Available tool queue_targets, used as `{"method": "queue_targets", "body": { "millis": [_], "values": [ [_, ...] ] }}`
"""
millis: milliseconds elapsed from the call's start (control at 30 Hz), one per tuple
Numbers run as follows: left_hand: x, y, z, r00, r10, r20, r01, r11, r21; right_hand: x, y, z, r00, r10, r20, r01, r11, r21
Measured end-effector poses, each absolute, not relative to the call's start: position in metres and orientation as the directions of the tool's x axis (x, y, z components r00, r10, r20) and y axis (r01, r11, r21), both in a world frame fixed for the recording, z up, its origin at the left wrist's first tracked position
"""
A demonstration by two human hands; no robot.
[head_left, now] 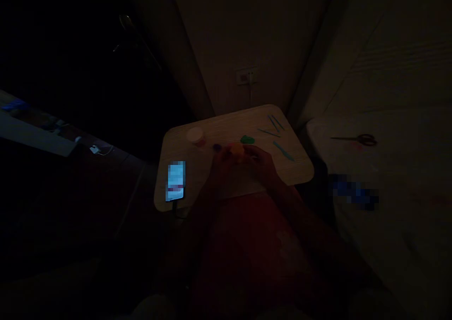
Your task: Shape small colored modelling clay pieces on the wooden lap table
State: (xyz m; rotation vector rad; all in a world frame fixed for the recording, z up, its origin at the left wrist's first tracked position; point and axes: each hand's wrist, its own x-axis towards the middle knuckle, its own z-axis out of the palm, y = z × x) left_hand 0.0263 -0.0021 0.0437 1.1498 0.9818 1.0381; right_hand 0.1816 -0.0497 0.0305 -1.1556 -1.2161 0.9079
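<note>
In dim light, my left hand [221, 161] and my right hand [262, 162] are close together over a small wooden table [197, 169]. Their closed fingers meet around a soft-looking orange lump [238, 150], perhaps modelling clay. Just beyond it lies a green lump [247, 139]. Beside my left fingers is a small dark purple-blue lump [217, 147]. A pale round lidded tub [195, 135] stands farther left. To the right of my hands lies a blue-green knife-shaped tool [283, 151], with several thin sticks [269, 133] behind it. Fine finger detail is lost in the dark.
A phone with a lit screen [175, 181] lies at the table's left edge, a cable running from its lower end. On the pale surface at right are scissors [356, 139] and a blurred blue object [353, 192]. A wall socket [247, 76] with a plug is behind the table.
</note>
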Motion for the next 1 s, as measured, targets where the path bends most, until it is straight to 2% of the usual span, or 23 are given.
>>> {"method": "queue_targets", "body": {
  "millis": [133,267,433,633,800,900,1000],
  "values": [
    [0.040,-0.013,0.030,0.190,0.981,-0.043,-0.052,0.054,0.997,0.189,-0.054,0.026,0.194,0.943,0.272,0.146,0.247,-0.958],
    [0.039,-0.019,0.023,0.238,0.961,-0.142,0.013,0.143,0.990,0.193,-0.059,0.022,0.180,0.943,0.280,0.163,0.252,-0.954],
    [0.037,-0.022,0.017,0.283,0.940,-0.189,-0.048,0.210,0.977,0.196,-0.061,0.021,0.143,0.925,0.351,0.269,0.305,-0.913],
    [0.045,-0.019,0.008,0.261,0.940,-0.221,-0.183,0.273,0.945,0.201,-0.058,0.023,0.033,0.863,0.504,0.447,0.438,-0.780],
    [0.041,-0.018,0.005,0.236,0.955,-0.181,-0.103,0.210,0.972,0.206,-0.059,0.025,-0.044,0.869,0.493,0.395,0.468,-0.790],
    [0.039,-0.019,0.007,0.237,0.956,-0.174,-0.132,0.209,0.969,0.209,-0.062,0.028,-0.050,0.870,0.491,0.341,0.477,-0.810],
    [0.037,-0.022,0.013,0.277,0.945,-0.172,-0.129,0.214,0.968,0.209,-0.064,0.030,-0.054,0.863,0.502,0.361,0.486,-0.796]
  ]
}}
